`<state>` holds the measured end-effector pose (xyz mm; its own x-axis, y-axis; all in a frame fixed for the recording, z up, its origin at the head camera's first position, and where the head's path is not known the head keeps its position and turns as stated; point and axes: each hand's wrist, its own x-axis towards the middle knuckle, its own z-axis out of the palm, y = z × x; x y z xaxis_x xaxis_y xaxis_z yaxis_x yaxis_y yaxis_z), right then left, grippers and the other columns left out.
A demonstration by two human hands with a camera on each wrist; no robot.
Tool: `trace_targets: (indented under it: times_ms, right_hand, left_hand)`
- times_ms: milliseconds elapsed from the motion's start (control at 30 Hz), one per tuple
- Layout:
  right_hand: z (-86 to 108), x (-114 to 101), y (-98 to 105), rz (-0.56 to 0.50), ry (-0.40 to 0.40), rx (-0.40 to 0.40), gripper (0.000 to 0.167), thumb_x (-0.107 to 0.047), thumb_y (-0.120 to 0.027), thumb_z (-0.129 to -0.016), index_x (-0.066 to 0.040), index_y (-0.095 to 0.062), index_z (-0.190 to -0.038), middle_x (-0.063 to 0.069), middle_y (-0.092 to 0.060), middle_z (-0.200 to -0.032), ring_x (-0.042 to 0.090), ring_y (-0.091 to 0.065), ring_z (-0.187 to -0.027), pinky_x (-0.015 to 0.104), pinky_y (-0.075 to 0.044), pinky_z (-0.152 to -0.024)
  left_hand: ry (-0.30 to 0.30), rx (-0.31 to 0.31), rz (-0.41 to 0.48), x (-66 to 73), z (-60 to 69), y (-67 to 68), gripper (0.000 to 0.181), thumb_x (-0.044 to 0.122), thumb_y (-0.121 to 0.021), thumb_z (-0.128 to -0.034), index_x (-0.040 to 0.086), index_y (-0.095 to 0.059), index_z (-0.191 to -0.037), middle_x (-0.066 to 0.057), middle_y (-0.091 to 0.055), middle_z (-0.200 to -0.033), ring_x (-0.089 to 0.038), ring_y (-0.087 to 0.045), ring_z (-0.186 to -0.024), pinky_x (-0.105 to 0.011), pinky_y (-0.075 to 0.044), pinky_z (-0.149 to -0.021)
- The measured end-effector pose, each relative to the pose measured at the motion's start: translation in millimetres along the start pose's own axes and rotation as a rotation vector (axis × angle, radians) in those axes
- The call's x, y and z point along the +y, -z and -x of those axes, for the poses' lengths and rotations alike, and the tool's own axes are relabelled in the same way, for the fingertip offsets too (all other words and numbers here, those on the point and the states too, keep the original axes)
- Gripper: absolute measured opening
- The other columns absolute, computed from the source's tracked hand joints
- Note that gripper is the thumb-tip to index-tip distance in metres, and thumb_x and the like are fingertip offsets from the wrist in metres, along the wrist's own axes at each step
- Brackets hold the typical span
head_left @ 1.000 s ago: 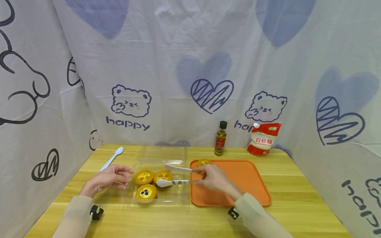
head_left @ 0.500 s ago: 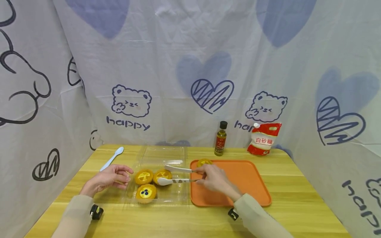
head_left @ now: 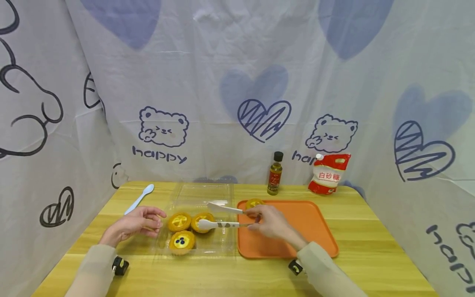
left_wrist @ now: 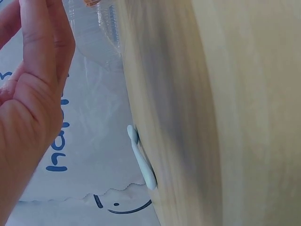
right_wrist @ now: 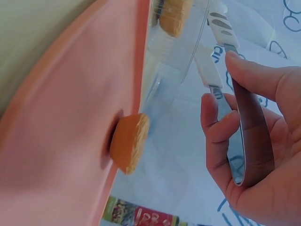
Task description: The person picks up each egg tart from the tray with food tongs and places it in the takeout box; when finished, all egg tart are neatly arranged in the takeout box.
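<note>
My right hand [head_left: 272, 220] holds a pair of tongs [right_wrist: 256, 136] with metal arms and white tips, thumb on one arm and fingers round the other. The tips stand apart above the clear plastic box [head_left: 222, 243], with one tip over the edge of an egg tart [head_left: 200, 217]; contact I cannot tell. Beside it in the box are another yellow-topped tart [head_left: 179, 222] and one with dark berries [head_left: 182, 241]. Left of the box, my left hand [head_left: 139, 222] hovers with loosely bent fingers and holds nothing. One more tart [right_wrist: 129, 143] sits on the orange tray [head_left: 297, 231].
A pale blue spoon [head_left: 139, 199] lies at the back left of the wooden table [head_left: 208, 276]. Behind the tray stand a black-capped bottle [head_left: 274, 175] and a red and white bag [head_left: 329, 174]. The box's transparent lid [head_left: 204, 192] lies folded back towards the curtain.
The tongs and my right hand have shifted slightly right, and the tips are a little further apart at the hand's side. My left hand and the tarts have stayed in place.
</note>
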<state>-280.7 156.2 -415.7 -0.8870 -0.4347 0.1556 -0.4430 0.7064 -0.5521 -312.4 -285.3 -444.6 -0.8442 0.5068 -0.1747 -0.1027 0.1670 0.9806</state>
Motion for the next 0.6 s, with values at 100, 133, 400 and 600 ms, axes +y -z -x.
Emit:
trace_targets:
  times_ms: [100, 133, 400, 600]
  right_hand:
    - [3.4, 4.8, 2.9, -0.02, 0.0, 0.002, 0.041, -0.016, -0.077, -0.084, -0.012, -0.068, -0.124, -0.002, -0.07, -0.106, 0.011, -0.056, -0.078, 0.025, -0.047, -0.063]
    - [4.2, 6.8, 3.9, -0.028, 0.001, 0.002, 0.041, -0.015, -0.077, -0.084, -0.011, -0.068, -0.124, -0.002, -0.069, -0.105, 0.012, -0.055, -0.077, 0.025, -0.047, -0.063]
    - [10.1, 21.2, 10.8, -0.08, -0.02, 0.011, 0.042, -0.014, -0.077, -0.083, -0.013, -0.068, -0.124, -0.002, -0.062, -0.085, 0.017, -0.053, -0.075, 0.026, -0.043, -0.061]
    - [14.5, 33.7, 14.2, -0.103, -0.024, 0.028, 0.041, -0.014, -0.078, -0.083, -0.012, -0.069, -0.123, 0.005, -0.069, -0.103, 0.014, -0.055, -0.079, 0.038, -0.051, -0.077]
  left_hand:
    - [-0.001, 0.0, 0.005, -0.9, 0.2, -0.5, 0.046, 0.002, -0.064, -0.0921, -0.015, -0.043, -0.129, -0.007, -0.066, -0.092, -0.019, -0.068, -0.08, -0.037, -0.063, -0.076]
    - [-0.003, -0.001, 0.006, -0.9, 0.2, -0.4, 0.046, 0.002, -0.064, -0.0921, -0.015, -0.043, -0.129, -0.007, -0.066, -0.092, -0.019, -0.068, -0.08, -0.037, -0.063, -0.076]
    - [-0.006, -0.009, 0.001, -1.5, -0.3, 1.3, 0.046, 0.003, -0.064, -0.0922, -0.015, -0.043, -0.129, -0.008, -0.066, -0.094, -0.019, -0.068, -0.08, -0.037, -0.063, -0.076]
    - [-0.002, -0.013, -0.004, -2.4, -2.4, 2.0, 0.046, 0.003, -0.064, -0.0925, -0.015, -0.043, -0.13, -0.008, -0.066, -0.094, -0.017, -0.068, -0.08, -0.038, -0.063, -0.078]
